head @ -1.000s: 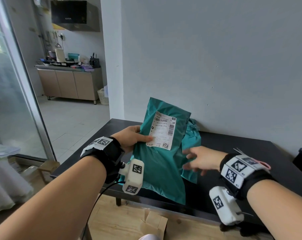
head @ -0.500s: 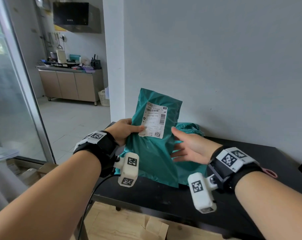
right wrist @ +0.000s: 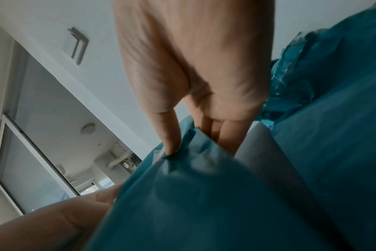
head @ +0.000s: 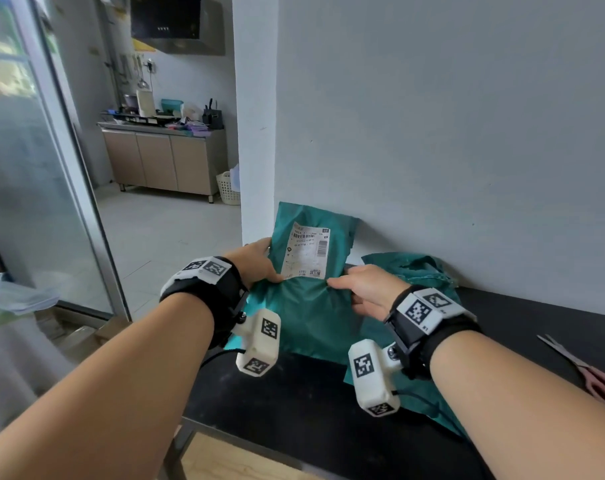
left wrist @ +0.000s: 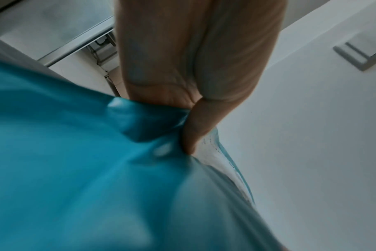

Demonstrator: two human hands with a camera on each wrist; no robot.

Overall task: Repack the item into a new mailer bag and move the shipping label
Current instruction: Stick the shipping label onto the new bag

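A teal mailer bag [head: 308,313] stands upright over the black table [head: 294,403], held between both hands. A white shipping label [head: 306,251] with barcodes is stuck on its upper front. My left hand [head: 259,263] pinches the bag's left edge, thumb on the front just below the label [left wrist: 191,132]. My right hand [head: 359,289] pinches the right edge, thumb at the label's lower right corner and fingers behind the bag [right wrist: 182,186]. A second, crumpled teal mailer bag [head: 418,271] lies behind on the table against the wall.
Pink-handled scissors [head: 592,372] lie at the table's right. A grey wall [head: 432,133] rises straight behind the table. To the left a doorway opens onto a kitchen with cabinets [head: 162,161], and a glass door [head: 34,185] stands at far left.
My right hand came in from the right and took hold of the bag's right edge. The bag now stands more squarely in front of me, lower against the wall.
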